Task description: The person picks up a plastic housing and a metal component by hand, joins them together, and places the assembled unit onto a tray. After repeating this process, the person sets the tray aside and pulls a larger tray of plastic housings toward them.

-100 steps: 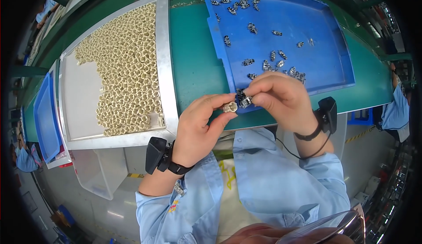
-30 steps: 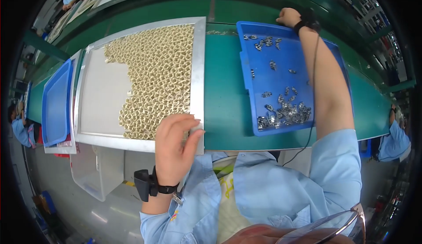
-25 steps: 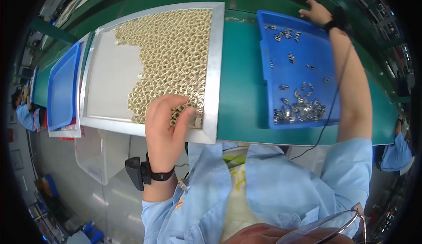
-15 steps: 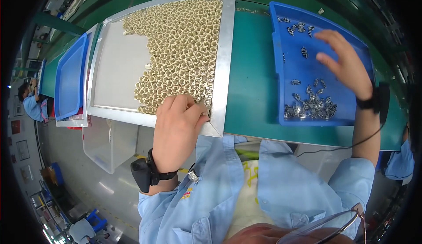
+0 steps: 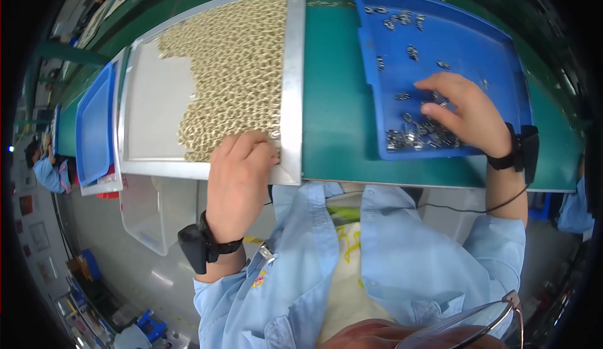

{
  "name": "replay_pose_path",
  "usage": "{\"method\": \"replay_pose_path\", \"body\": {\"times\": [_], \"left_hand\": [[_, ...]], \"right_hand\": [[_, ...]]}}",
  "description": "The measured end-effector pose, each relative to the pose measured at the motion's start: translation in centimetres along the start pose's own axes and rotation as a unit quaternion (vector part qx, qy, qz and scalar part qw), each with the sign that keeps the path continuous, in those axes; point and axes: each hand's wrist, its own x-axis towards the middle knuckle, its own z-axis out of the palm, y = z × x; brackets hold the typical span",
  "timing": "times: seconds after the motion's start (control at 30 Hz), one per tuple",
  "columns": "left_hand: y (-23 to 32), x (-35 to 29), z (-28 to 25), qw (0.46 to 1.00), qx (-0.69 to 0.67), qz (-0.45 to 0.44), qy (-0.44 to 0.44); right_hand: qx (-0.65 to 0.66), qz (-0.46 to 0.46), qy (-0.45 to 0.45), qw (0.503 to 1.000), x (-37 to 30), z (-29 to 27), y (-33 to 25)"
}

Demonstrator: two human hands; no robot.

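My left hand [image 5: 240, 172] is at the near right corner of a metal-rimmed tray [image 5: 293, 91], fingers curled down and pressed together over the small parts there. Its fingertips are partly hidden, so what they pinch cannot be made out. Packed close in that tray are many small cream ring-shaped pieces [image 5: 239, 66], some near the right rim with shiny metal in them. Over the blue bin [image 5: 433, 47] on the right, my right hand [image 5: 468, 110] hovers with thumb and fingers apart, holding nothing. Small shiny metal parts [image 5: 408, 136] lie heaped below it, near the bin's front wall.
Both containers stand on a green bench [image 5: 333, 98]. A second blue bin [image 5: 97, 129] is at the far left, and a clear plastic box [image 5: 141, 214] stands below the bench edge. A cable [image 5: 452, 209] runs to my right wrist. Other people sit farther off.
My right hand has come nearer, from the far part of the blue bin toward the heap of metal parts. My left hand stays at the tray's corner. The whole view has shifted slightly.
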Motion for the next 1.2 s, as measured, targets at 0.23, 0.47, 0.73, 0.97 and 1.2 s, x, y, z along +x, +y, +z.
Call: {"method": "replay_pose_path", "body": {"times": [0.23, 0.47, 0.73, 0.97, 1.2], "left_hand": [[-0.3, -0.3, 0.7, 1.0, -0.01, -0.019, 0.016], [0.2, -0.1, -0.1, 0.998, 0.033, -0.05, -0.007], [0.2, -0.2, -0.4, 0.998, 0.034, -0.043, 0.025], [-0.3, 0.6, -0.2, 0.998, 0.034, -0.016, -0.043], [-0.2, 0.9, 0.0, 0.997, 0.049, 0.003, -0.062]], "right_hand": [[-0.074, -0.035, -0.023, 0.996, 0.0, 1.5, 1.0], [-0.149, -0.079, 0.028, 0.985, 1.4, 2.3, 0.7], [-0.134, -0.084, 0.004, 0.987, 1.6, 2.2, 0.4], [-0.128, -0.082, 0.017, 0.988, 1.8, 3.0, 0.4], [-0.117, -0.086, 0.013, 0.989, 1.7, 3.0, 0.4]]}}
